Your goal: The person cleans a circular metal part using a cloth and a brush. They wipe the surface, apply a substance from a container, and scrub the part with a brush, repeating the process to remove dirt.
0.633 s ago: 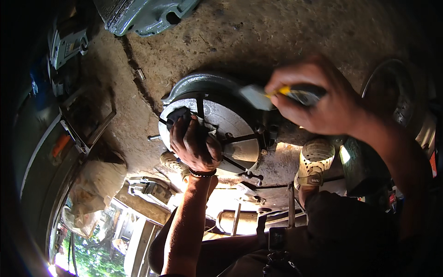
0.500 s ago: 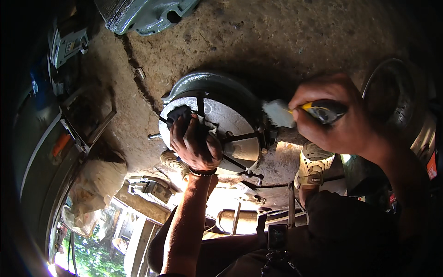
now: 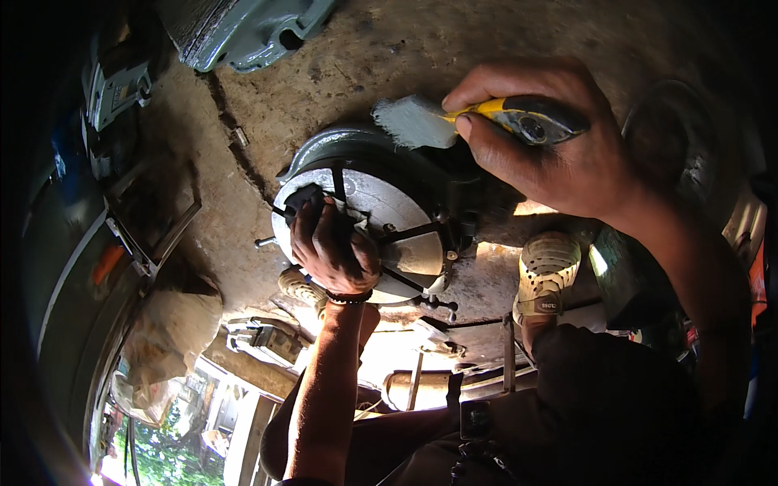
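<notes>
My right hand (image 3: 559,138) grips a paintbrush (image 3: 519,118) by its yellow and black handle. Its grey-green bristles point left, near the far rim of a round metal part; I cannot tell whether they touch it. That part has a bare grey slotted disc face (image 3: 393,199) and a wet-looking green-painted body (image 3: 344,144) behind it. Over the disc's left side my left hand (image 3: 334,251) is closed on a bunched dark rag (image 3: 305,198), with a paler bit of cloth showing beside the fingers. The palm and the underside of the rag are hidden.
A green-painted casting (image 3: 251,36) lies on the concrete floor at the far left. Small handles (image 3: 440,305) stick out of the round part. My shoe (image 3: 549,263) is right of it. A wheel-like round object (image 3: 668,138) stands in shadow at far right; a plastic bag (image 3: 170,324) hangs at left.
My right hand has swung the paintbrush left and away from me, from the disc's right side to its far rim. The left hand stays on the disc with the rag.
</notes>
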Tool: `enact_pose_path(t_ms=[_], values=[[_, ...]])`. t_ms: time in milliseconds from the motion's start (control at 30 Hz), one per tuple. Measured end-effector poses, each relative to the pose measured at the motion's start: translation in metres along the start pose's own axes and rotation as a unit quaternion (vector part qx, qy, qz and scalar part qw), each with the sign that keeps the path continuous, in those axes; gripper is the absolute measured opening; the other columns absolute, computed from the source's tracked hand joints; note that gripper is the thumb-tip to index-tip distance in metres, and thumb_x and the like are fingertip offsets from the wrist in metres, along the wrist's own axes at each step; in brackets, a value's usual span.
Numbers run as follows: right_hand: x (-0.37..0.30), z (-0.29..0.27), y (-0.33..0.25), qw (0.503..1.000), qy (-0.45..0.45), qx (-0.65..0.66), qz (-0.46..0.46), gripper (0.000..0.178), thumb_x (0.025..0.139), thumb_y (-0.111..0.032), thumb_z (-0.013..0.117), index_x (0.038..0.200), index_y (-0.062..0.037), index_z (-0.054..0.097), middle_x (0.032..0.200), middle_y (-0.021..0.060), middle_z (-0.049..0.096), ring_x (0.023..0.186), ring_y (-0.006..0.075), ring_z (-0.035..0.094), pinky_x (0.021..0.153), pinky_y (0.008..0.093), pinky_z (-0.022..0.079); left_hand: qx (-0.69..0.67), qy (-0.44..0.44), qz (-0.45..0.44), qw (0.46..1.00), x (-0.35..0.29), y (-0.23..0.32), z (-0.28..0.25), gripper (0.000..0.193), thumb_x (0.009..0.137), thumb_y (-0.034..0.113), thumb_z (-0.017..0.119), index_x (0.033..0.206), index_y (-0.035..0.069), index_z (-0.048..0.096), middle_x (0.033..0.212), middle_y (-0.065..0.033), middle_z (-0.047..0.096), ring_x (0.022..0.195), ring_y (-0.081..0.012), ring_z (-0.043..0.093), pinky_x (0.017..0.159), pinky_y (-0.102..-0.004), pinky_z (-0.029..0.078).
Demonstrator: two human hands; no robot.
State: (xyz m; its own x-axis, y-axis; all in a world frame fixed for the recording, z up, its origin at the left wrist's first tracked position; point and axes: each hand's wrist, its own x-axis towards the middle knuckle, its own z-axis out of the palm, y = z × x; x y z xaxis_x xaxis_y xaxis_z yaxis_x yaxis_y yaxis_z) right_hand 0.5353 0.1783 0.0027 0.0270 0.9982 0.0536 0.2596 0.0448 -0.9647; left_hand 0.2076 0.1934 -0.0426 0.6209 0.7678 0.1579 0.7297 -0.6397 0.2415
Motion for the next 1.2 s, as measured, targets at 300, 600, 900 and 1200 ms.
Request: enact_pose_path(t_ms=[300, 600, 900, 1200], values=[[-0.020, 0.023, 0.029, 0.999, 0.006, 0.033, -0.028, 0.016, 0.082, -0.004, 0.072, 0.098, -0.0013, 0.069, 0.091, 0.0116, 0.071, 0.079, 0.0226, 0.070, 0.071, 0.0314, 0.054, 0.008, 0.008, 0.002, 1.000, 0.002, 0.005, 0.000, 0.050, 0.091, 0.034, 0.048, 0.121, -0.004, 0.058, 0.121, -0.0239, 0.059, 0.114, -0.0411, 0.053, 0.101, -0.0529, 0.037], [-0.034, 0.037, 0.039, 0.995, 0.064, 0.028, -0.072, 0.024, 0.083, -0.005, 0.073, 0.107, -0.0045, 0.068, 0.093, 0.0108, 0.071, 0.080, 0.0230, 0.070, 0.073, 0.0339, 0.055, 0.024, -0.002, 0.036, 0.999, 0.003, 0.003, 0.000, 0.052, 0.090, 0.032, 0.046, 0.122, -0.007, 0.058, 0.121, -0.0254, 0.057, 0.114, -0.0411, 0.052, 0.100, -0.0517, 0.038], [-0.041, 0.046, 0.055, 0.997, 0.016, 0.008, -0.072, 0.029, 0.081, -0.005, 0.074, 0.109, -0.0050, 0.068, 0.097, 0.0096, 0.070, 0.088, 0.0231, 0.069, 0.078, 0.0339, 0.056, 0.030, -0.009, 0.043, 0.999, 0.001, 0.001, 0.000, 0.050, 0.090, 0.032, 0.047, 0.120, -0.007, 0.058, 0.121, -0.0267, 0.057, 0.113, -0.0411, 0.053, 0.100, -0.0510, 0.039], [-0.073, 0.031, 0.042, 1.000, -0.007, 0.002, -0.025, 0.023, 0.080, -0.010, 0.075, 0.101, -0.0049, 0.068, 0.095, 0.0109, 0.070, 0.087, 0.0248, 0.069, 0.081, 0.0358, 0.057, 0.028, -0.008, 0.041, 0.999, 0.000, 0.000, 0.000, 0.049, 0.091, 0.031, 0.045, 0.118, -0.008, 0.059, 0.120, -0.0255, 0.059, 0.114, -0.0409, 0.053, 0.100, -0.0509, 0.039]])
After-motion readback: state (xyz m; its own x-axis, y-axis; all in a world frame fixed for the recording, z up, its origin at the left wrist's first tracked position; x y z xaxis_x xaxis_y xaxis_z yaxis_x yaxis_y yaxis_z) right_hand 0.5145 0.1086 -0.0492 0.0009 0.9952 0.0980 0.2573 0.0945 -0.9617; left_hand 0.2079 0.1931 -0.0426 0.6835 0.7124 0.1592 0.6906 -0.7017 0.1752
